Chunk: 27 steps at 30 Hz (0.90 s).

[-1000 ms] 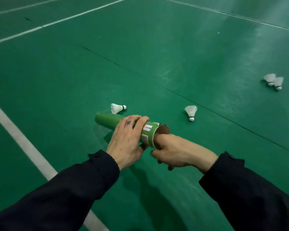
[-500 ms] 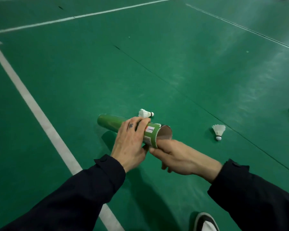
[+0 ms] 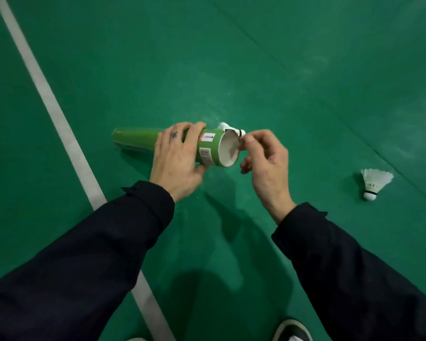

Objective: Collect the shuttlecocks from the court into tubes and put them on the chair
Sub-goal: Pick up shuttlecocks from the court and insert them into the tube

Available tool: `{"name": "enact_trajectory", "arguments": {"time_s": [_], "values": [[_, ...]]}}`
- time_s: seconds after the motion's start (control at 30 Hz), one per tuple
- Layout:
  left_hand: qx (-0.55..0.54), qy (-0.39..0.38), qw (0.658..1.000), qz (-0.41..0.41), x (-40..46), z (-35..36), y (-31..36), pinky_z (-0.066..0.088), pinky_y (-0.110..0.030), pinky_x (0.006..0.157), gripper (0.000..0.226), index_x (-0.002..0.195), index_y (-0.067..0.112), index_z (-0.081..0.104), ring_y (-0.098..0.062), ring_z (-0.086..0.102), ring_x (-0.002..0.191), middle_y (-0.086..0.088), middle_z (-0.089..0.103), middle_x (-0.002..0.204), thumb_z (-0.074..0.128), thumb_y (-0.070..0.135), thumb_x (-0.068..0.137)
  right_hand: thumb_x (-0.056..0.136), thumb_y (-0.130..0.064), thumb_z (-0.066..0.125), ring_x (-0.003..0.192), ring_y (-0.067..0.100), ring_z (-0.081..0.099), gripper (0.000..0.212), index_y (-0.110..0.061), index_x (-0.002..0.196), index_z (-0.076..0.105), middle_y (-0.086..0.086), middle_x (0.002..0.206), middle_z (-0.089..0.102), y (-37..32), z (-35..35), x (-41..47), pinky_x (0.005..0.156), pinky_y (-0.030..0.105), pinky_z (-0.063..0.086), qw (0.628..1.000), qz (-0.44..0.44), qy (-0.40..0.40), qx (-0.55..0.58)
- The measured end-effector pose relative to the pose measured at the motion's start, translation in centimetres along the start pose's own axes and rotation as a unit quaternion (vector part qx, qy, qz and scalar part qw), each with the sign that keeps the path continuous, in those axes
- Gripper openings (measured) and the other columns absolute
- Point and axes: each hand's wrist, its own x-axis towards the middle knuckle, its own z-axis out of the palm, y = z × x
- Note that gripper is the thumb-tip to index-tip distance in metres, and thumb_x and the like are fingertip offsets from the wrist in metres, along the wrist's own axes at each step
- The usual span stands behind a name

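Observation:
My left hand (image 3: 176,162) grips a green shuttlecock tube (image 3: 138,141) around its labelled end and holds it level above the court. Its open mouth (image 3: 229,150) faces right. My right hand (image 3: 266,163) hovers just right of that mouth, fingers loosely curled, holding nothing that I can see. One white shuttlecock (image 3: 228,127) lies on the floor behind the tube's rim, its cork close to my right fingertips in the picture. A second shuttlecock (image 3: 375,182) stands cork-down on the floor to the right. What is inside the tube is hidden.
The green court floor (image 3: 280,70) runs all around. A white court line (image 3: 59,124) crosses diagonally from the top left to under my left arm. The toe of my shoe (image 3: 292,331) shows at the bottom edge.
My right hand has come off the tube's mouth and lifted to its right. The view has tipped down and closed in on the nearer shuttlecock, now just behind the rim.

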Motion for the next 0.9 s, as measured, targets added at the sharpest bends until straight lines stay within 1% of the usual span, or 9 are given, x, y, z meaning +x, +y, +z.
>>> {"name": "enact_trajectory", "arguments": {"time_s": [0.1,0.2,0.27,0.37,0.47,0.53,0.7,0.83,0.9], "values": [[0.016,-0.012,1.0,-0.017,-0.1,0.4,0.2,0.032,-0.062,0.116,0.083,0.145,0.017,0.041,-0.035,0.042,0.134,-0.014,0.048,0.144,0.083,0.023,0.073,0.096,-0.027,0.052,0.073,0.027,0.066,0.015,-0.034,0.097,0.066,-0.011,0.099,0.073,3.7,0.1,4.0,0.064,0.046,0.058,0.994,0.048,0.044,-0.083],[0.026,-0.038,0.998,-0.032,-0.5,0.5,-0.2,0.027,-0.062,0.119,0.087,0.147,0.019,0.039,-0.033,0.038,0.14,-0.011,0.046,0.148,0.084,0.021,0.073,0.1,-0.017,0.049,0.12,0.025,0.064,0.035,-0.027,0.131,0.064,-0.005,0.144,0.062,6.8,1.6,6.9,0.099,0.05,0.053,0.956,0.004,-0.109,-0.271],[0.034,-0.043,0.998,-0.031,-0.6,0.4,-0.5,0.028,-0.059,0.12,0.087,0.147,0.019,0.039,-0.032,0.038,0.139,-0.01,0.046,0.148,0.084,0.02,0.072,0.102,-0.017,0.053,0.133,0.031,0.055,0.043,-0.021,0.145,0.054,0.0,0.165,0.037,7.8,2.9,8.1,0.099,0.05,0.053,0.871,-0.063,-0.234,-0.427],[0.035,-0.045,0.998,-0.032,-0.4,0.3,-0.4,0.03,-0.06,0.118,0.086,0.147,0.018,0.041,-0.033,0.039,0.138,-0.011,0.046,0.147,0.083,0.018,0.072,0.105,-0.013,0.05,0.116,0.037,0.059,0.038,-0.006,0.143,0.05,0.016,0.151,0.046,8.7,3.3,8.8,0.089,0.047,0.054,0.735,-0.16,-0.279,-0.596],[0.029,-0.041,0.998,-0.038,-0.3,0.3,-0.4,0.029,-0.062,0.118,0.087,0.147,0.018,0.04,-0.034,0.038,0.139,-0.011,0.046,0.148,0.084,0.019,0.073,0.104,-0.002,0.045,0.101,0.029,0.059,0.027,0.001,0.128,0.057,0.017,0.121,0.058,9.5,1.8,9.1,0.086,0.04,0.052,0.686,-0.226,-0.258,-0.642],[0.027,-0.035,0.998,-0.037,-0.3,0.3,-0.4,0.029,-0.062,0.118,0.087,0.148,0.017,0.04,-0.034,0.038,0.14,-0.012,0.046,0.148,0.084,0.02,0.073,0.102,-0.002,0.046,0.091,0.027,0.057,0.024,-0.001,0.117,0.065,0.013,0.109,0.06,10.0,0.6,9.1,0.077,0.041,0.056,0.728,-0.228,-0.215,-0.609],[0.016,-0.007,0.999,-0.048,-0.4,0.4,-0.2,0.029,-0.063,0.119,0.084,0.147,0.015,0.041,-0.036,0.039,0.139,-0.015,0.047,0.147,0.083,0.018,0.074,0.095,-0.017,0.065,0.085,0.01,0.062,0.021,-0.019,0.112,0.077,-0.004,0.099,0.069,5.3,-1.8,5.7,0.083,0.027,0.053,0.969,-0.059,-0.01,-0.24],[-0.012,0.014,0.998,-0.058,-0.8,-0.1,0.5,0.028,-0.057,0.12,0.085,0.148,0.015,0.041,-0.035,0.038,0.139,-0.013,0.047,0.146,0.084,0.016,0.075,0.094,-0.021,0.069,0.082,0.011,0.065,0.012,-0.022,0.1,0.078,-0.005,0.097,0.078,-0.6,-5.0,0.0,0.074,0.028,0.051,0.984,-0.058,0.129,0.105],[-0.029,0.02,0.998,-0.056,-1.4,-0.4,1.0,0.029,-0.055,0.12,0.085,0.148,0.015,0.041,-0.032,0.037,0.138,-0.011,0.047,0.145,0.085,0.015,0.075,0.093,-0.022,0.067,0.081,0.014,0.062,0.014,-0.019,0.1,0.078,-0.004,0.096,0.077,-2.3,-5.6,-2.6,0.073,0.03,0.049,0.981,-0.088,0.098,0.145]]}}
